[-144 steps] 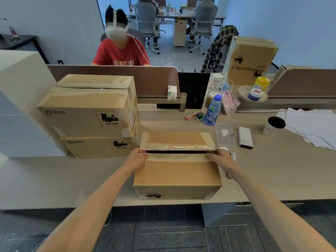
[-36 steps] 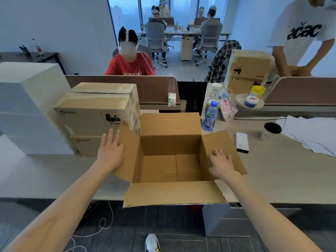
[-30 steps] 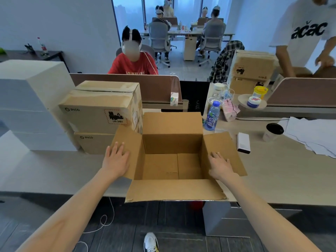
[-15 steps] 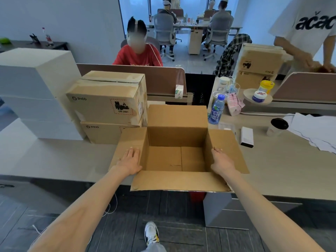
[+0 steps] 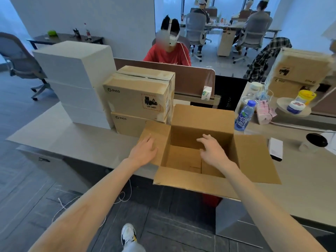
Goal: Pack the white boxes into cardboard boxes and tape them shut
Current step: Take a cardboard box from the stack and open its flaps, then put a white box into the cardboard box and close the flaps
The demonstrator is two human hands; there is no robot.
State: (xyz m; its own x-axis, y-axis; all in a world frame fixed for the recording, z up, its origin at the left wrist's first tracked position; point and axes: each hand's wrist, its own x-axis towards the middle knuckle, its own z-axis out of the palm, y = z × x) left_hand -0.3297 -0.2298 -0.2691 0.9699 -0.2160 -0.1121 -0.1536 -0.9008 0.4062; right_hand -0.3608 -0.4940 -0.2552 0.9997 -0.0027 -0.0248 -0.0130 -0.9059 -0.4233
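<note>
An open, empty cardboard box (image 5: 203, 120) stands at the desk's front edge with all its flaps spread. My left hand (image 5: 143, 151) lies flat on the left flap, fingers relaxed. My right hand (image 5: 211, 151) hovers over the box's opening with loosely bent fingers and holds nothing. A stack of white boxes (image 5: 76, 82) rises at the left end of the desk. Two taped cardboard boxes (image 5: 140, 95) sit stacked between the white stack and the open box.
A tape roll (image 5: 206, 92) hangs on the desk divider (image 5: 190, 79). To the right stand a water bottle (image 5: 244, 115), a coffee cup (image 5: 313, 142), a white block (image 5: 275, 149) and jars. A person in a red shirt (image 5: 168, 55) sits behind the divider.
The box's flaps went from folded shut to spread open. My view has swung left toward the white stack. My right hand left the right flap and now hangs over the opening.
</note>
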